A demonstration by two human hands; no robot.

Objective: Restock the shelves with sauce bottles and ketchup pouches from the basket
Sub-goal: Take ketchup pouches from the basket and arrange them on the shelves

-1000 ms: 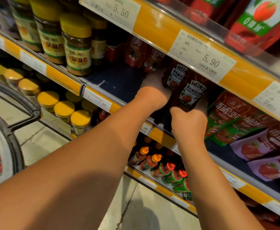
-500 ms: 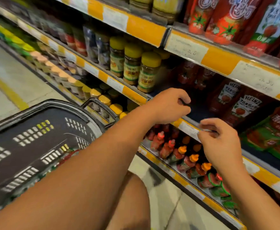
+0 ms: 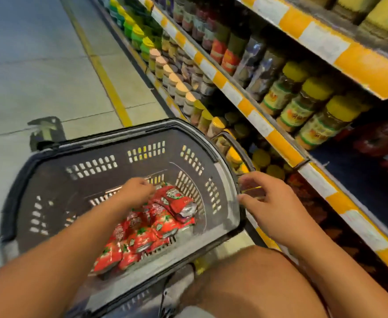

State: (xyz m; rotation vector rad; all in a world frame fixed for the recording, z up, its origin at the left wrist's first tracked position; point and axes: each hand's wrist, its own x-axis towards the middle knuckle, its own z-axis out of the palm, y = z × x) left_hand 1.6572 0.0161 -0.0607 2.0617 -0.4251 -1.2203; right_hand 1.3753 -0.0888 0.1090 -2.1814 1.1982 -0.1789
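A dark plastic basket (image 3: 225, 180) stands on the floor in front of me, holding several red ketchup pouches (image 3: 165, 222). My left hand (image 3: 136, 190) is down inside the basket, fingers bent just above the top pouches; whether it holds one is hidden. My right hand (image 3: 273, 203) hovers at the basket's right rim, fingers loosely spread and empty. Dark red ketchup packs (image 3: 381, 138) lie blurred on the middle shelf at right.
Shelves with yellow-and-white price strips (image 3: 255, 118) run along the right, stocked with yellow-lidded jars (image 3: 312, 109) and other jars. Grey floor with a yellow line (image 3: 101, 70) lies left. My bare knee (image 3: 252, 278) is low in front.
Both hands left the ketchup bottles on the shelf and came down to the basket. The view swung left and down; my left hand now reaches into the pouches.
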